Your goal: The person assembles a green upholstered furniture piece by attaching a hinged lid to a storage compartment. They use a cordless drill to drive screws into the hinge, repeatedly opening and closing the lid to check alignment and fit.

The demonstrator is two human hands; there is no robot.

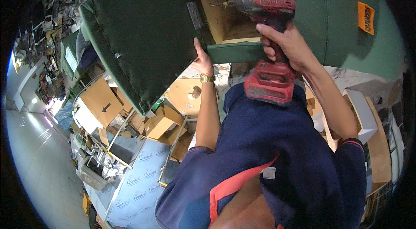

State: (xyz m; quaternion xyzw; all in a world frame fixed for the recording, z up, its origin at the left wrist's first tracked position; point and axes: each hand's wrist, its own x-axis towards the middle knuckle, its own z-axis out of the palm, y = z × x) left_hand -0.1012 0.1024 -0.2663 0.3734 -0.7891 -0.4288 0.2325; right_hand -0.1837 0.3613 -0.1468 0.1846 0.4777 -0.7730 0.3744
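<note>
My right hand (286, 47) is wrapped round the grip of a red and black cordless impact driver (271, 3). Its bit points left, over the opening of a green upholstered furniture piece (320, 8). Bare wood shows inside that opening. Hinged or set at its left is a padded panel (143, 34) with a dark fabric underside and green edge. A grey metal plate (194, 15) lies along the panel's right edge. My left hand (202, 59), with a watch on the wrist, rests against the panel's lower right edge, thumb raised; its other fingers are hidden behind the panel.
An orange tag (366, 18) is on the green upholstery at right. Below left stand cardboard boxes (162, 122), a metal-framed rack and a film-covered sheet panel (141, 185). Tiled floor (39, 172) runs along the far left. A white block-shaped piece (362, 116) is beside my right elbow.
</note>
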